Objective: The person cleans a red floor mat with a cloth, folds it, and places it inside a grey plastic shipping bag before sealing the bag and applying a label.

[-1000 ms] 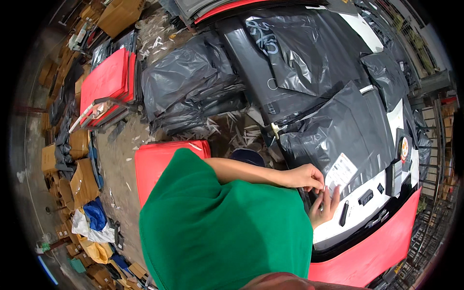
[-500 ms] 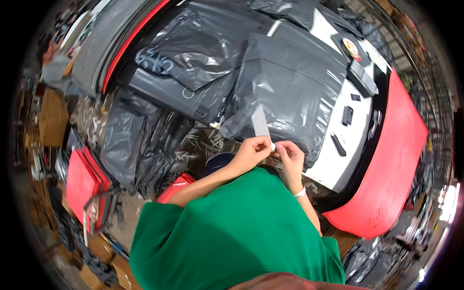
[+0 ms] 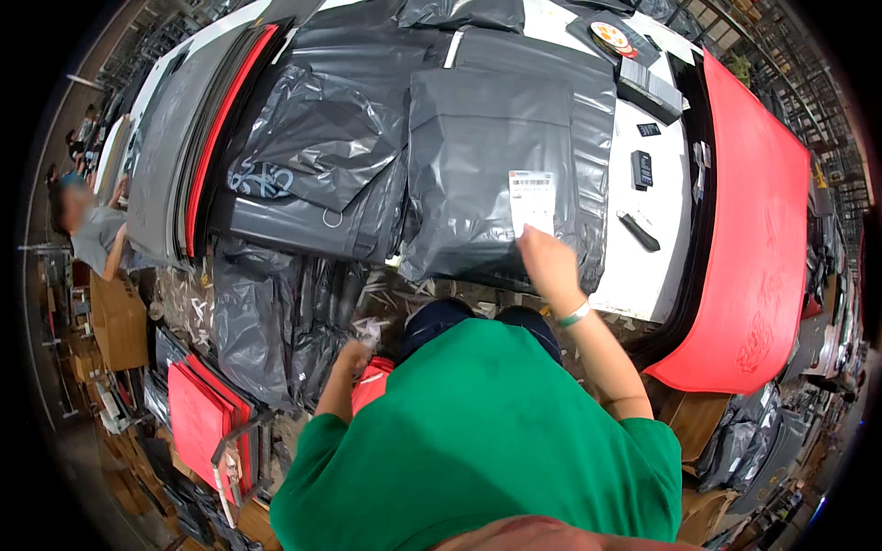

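Observation:
A white printed label (image 3: 533, 195) lies over the front part of a dark grey plastic mailer bag (image 3: 487, 138). My right hand (image 3: 551, 266) is closed at the label's near end, its fingertips pinching that edge against or just above the bag. Down to the left, off the table's front edge, my left hand (image 3: 352, 356) is closed by a crumpled whitish scrap of paper (image 3: 369, 331), which appears to be in its fingertips. Blur hides the exact grip.
Left of the bag lies another shiny dark bag (image 3: 322, 129). A black knife (image 3: 639, 232), small black boxes and a card stack (image 3: 650, 89) sit on the white tabletop (image 3: 634, 294). Red sheets (image 3: 758, 220) stand at right. A person (image 3: 92, 225) works far left. Paper scraps litter the floor.
My hands were together, working at the label's end. Now they are apart: the right has laid the label on the bag, and the left has dropped down to the left.

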Action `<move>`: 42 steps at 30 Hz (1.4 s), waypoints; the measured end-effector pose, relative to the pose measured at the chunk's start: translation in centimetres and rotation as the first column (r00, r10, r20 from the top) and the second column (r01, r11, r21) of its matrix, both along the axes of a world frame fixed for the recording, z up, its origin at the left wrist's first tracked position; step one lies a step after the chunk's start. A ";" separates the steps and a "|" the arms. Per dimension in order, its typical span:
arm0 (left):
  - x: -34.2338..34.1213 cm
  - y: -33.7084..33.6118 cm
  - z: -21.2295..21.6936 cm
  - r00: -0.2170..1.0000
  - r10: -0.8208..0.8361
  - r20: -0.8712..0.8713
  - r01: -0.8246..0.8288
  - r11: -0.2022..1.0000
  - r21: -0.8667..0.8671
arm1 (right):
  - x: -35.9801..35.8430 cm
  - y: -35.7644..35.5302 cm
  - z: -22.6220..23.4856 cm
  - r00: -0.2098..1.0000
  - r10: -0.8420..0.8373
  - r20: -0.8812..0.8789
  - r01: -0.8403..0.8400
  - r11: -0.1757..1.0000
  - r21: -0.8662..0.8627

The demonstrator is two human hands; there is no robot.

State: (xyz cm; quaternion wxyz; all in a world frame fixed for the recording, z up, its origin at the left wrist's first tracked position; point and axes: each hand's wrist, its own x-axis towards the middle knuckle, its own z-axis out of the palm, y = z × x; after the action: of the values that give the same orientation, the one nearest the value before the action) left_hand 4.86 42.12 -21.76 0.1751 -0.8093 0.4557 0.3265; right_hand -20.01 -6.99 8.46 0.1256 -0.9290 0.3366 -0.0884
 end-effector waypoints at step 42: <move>-16.9 -63.5 49.4 0.727 -0.384 -0.570 -0.364 0.488 -0.793 | -0.2 -49.7 13.9 -0.531 -0.697 0.483 -0.749 0.652 0.117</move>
State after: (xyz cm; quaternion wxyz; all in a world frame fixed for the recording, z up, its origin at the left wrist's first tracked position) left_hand -12.01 -21.37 27.65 -0.4393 -0.5959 0.5902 0.3218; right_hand -20.24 -56.70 22.34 0.7146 -0.1220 -0.0368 -0.6878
